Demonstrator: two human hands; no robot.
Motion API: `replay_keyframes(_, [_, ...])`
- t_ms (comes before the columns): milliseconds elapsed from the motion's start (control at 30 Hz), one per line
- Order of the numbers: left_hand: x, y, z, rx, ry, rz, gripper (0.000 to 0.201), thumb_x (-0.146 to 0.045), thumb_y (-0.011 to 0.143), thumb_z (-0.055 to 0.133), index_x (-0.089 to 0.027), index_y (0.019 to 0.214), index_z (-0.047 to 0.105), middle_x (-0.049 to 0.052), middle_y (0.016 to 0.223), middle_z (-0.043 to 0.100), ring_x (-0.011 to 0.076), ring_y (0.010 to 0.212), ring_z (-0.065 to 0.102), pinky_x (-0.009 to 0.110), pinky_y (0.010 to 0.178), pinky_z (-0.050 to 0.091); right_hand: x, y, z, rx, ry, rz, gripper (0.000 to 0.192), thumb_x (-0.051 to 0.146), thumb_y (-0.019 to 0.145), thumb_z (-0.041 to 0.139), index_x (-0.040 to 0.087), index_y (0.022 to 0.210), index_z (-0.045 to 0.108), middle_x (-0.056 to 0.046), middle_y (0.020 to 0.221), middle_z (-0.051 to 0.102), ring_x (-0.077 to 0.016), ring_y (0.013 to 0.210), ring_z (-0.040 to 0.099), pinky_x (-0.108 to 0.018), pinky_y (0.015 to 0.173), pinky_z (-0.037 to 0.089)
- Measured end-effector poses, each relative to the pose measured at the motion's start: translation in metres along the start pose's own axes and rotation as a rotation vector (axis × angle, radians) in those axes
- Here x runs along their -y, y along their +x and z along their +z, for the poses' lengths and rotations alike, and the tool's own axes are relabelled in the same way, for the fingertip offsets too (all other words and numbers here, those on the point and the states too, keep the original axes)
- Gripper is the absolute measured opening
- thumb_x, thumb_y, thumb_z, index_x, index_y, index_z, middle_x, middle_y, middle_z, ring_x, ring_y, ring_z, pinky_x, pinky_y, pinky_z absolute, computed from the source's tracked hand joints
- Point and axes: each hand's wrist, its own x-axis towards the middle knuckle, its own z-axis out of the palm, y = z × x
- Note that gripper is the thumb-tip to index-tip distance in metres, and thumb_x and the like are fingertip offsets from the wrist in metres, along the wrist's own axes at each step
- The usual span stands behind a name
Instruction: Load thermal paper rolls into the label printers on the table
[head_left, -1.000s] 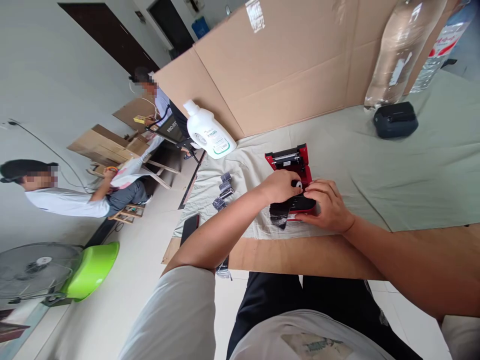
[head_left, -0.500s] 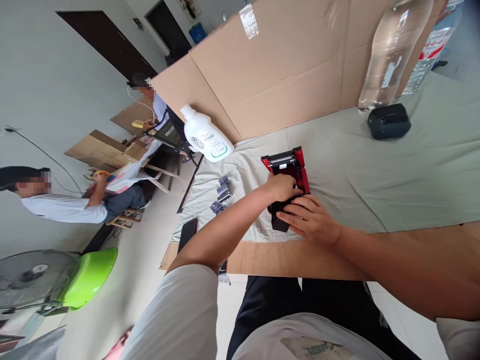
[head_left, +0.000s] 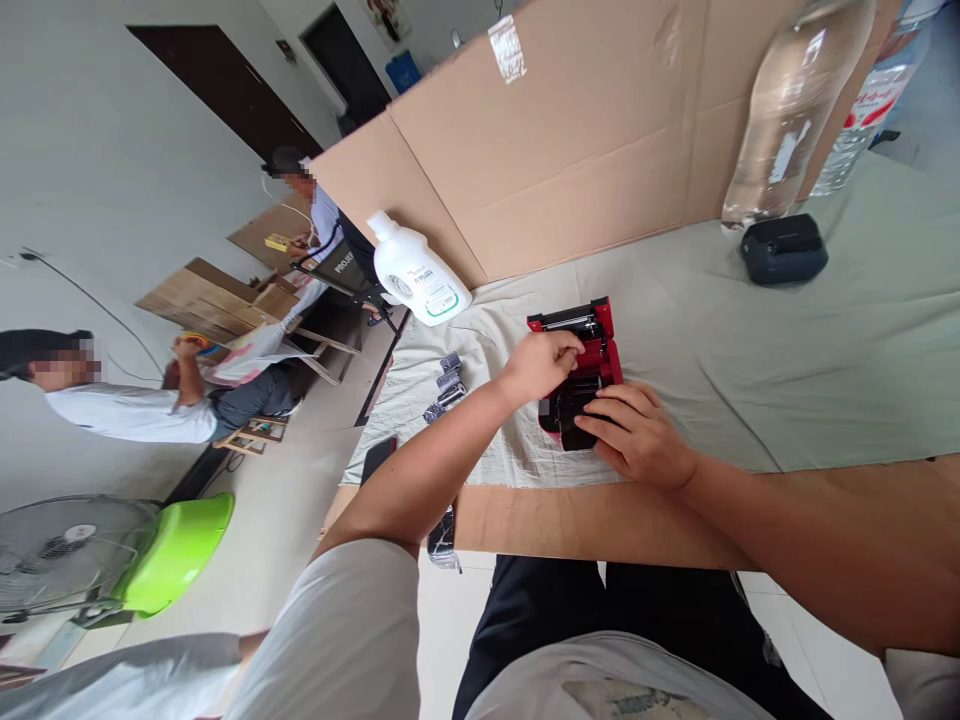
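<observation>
Fingers of the left hand point(head_left: 541, 362) curl over the red printer's lid point(head_left: 592, 350); right hand point(head_left: 637, 440) presses flat fingers on its black body point(head_left: 574, 400) just beneath, best held steady.

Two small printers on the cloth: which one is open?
The red printer under both hands, its lid raised. The black printer by the clear bottle is shut and untouched.
</observation>
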Motion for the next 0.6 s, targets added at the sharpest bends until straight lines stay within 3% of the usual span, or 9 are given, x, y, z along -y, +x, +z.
replay_keyframes(67, [0.008,-0.003,-0.002,-0.279,0.015,0.027,0.032,-0.026,0.096,0.042,-0.015,0.113,0.067,0.008,0.105,0.073,0.0191,0.098,0.067,0.032,0.094,0.05,-0.001,-0.001,0.001,-0.003,-0.007,0.001,0.024,0.017,0.088,0.06,0.02,0.108,0.072,-0.008,0.104,0.073,-0.0261,0.11,0.055,-0.044,0.096,0.045])
replay_keyframes(133, [0.017,-0.005,-0.002,-0.462,0.069,0.094,0.04,-0.04,0.099,0.042,-0.015,0.123,0.063,0.013,0.124,0.066,0.0241,0.118,0.059,0.039,0.105,0.044,-0.001,-0.002,0.001,0.002,-0.011,0.001,0.025,0.017,0.089,0.059,0.021,0.109,0.072,-0.007,0.105,0.073,-0.0259,0.11,0.056,-0.045,0.095,0.046])
replay_keyframes(233, [0.023,-0.013,0.003,-0.431,0.08,0.164,0.058,-0.054,0.102,0.028,-0.014,0.13,0.058,0.016,0.131,0.061,0.0256,0.127,0.053,0.042,0.11,0.039,-0.002,-0.002,0.001,0.014,-0.014,0.011,0.026,0.017,0.089,0.059,0.022,0.11,0.072,-0.007,0.106,0.073,-0.0256,0.111,0.058,-0.044,0.095,0.046])
replay_keyframes(400, [0.016,-0.059,0.03,-0.418,-0.1,0.203,0.064,-0.053,0.103,0.016,-0.013,0.126,0.059,0.014,0.107,0.068,0.0233,0.104,0.061,0.041,0.099,0.046,-0.001,-0.002,0.0,0.012,-0.02,0.007,0.023,0.019,0.089,0.06,0.022,0.108,0.072,-0.006,0.105,0.073,-0.0254,0.109,0.057,-0.044,0.096,0.046])
replay_keyframes(600, [0.015,-0.092,0.066,-0.511,-0.19,0.246,0.057,-0.049,0.103,0.019,-0.013,0.132,0.054,0.018,0.127,0.064,0.0256,0.125,0.056,0.045,0.106,0.044,-0.003,-0.002,0.003,-0.016,-0.098,0.03,0.022,0.027,0.089,0.064,0.021,0.109,0.069,-0.009,0.111,0.071,-0.0283,0.115,0.058,-0.046,0.098,0.046])
